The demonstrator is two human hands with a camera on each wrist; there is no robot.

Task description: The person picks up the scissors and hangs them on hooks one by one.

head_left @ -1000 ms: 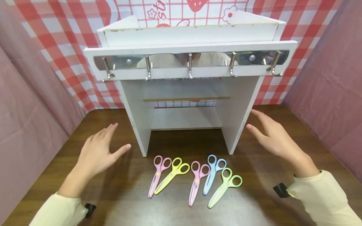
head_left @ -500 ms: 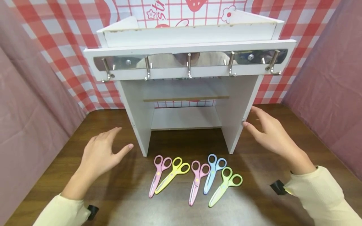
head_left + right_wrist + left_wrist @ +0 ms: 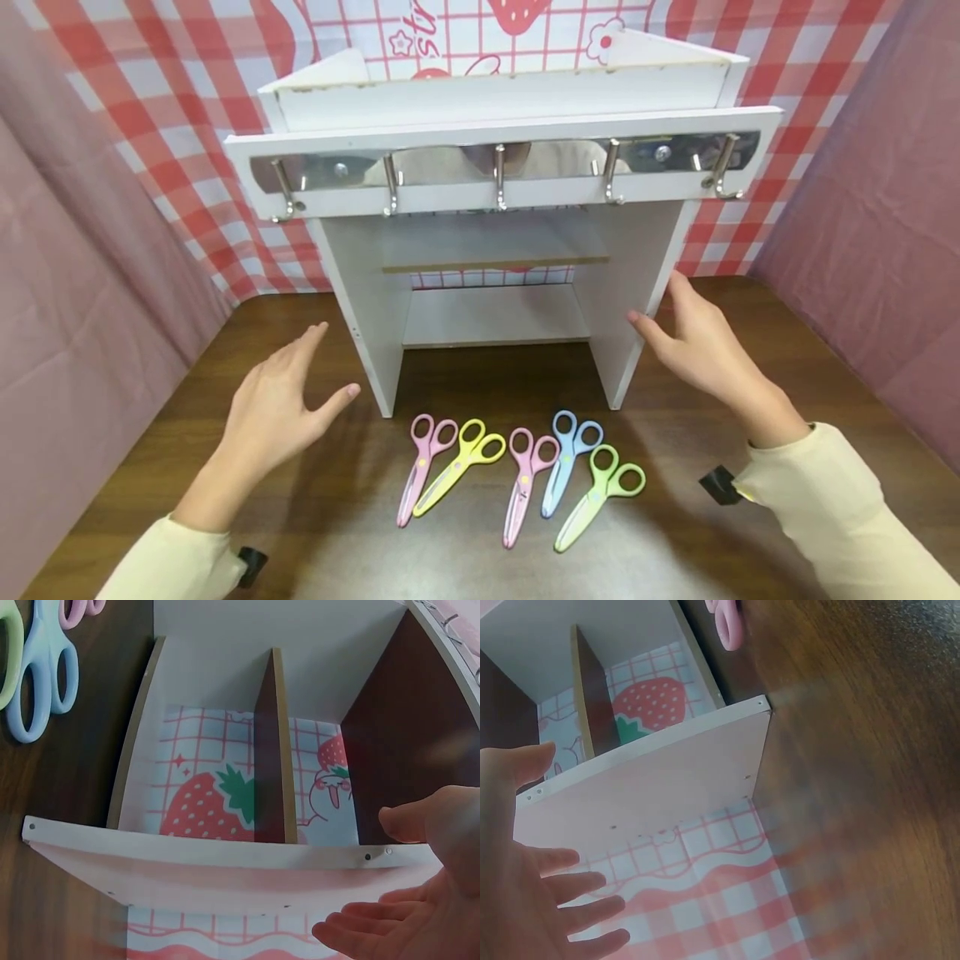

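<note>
A white shelf unit (image 3: pixel 495 121) stands upright on the table, with a metal strip (image 3: pixel 442 165) of several hooks along its top front. My left hand (image 3: pixel 270 412) hovers left of the left side panel (image 3: pixel 367 283), fingers straight and thumb spread, holding nothing. At the right side panel (image 3: pixel 630 267), my right hand (image 3: pixel 701 346) has its thumb over the front edge and its extended fingers on the outer side. Below the unit lie pink scissors (image 3: pixel 423 461), yellow scissors (image 3: pixel 450 482), a second pink pair of scissors (image 3: pixel 519 498), blue scissors (image 3: pixel 561 471) and green scissors (image 3: pixel 588 510).
The brown wooden table (image 3: pixel 352 533) carries everything. A red and white checked cloth (image 3: pixel 225 125) with strawberry prints hangs behind the unit. Pink curtains (image 3: pixel 90 275) close in both sides. Inside the unit are a middle shelf (image 3: pixel 495 237) and a lower shelf (image 3: pixel 495 312).
My right hand has moved left to the right panel, its thumb now overlapping the front edge. My left hand has shifted slightly right, nearer the left panel. The scissors lie as before.
</note>
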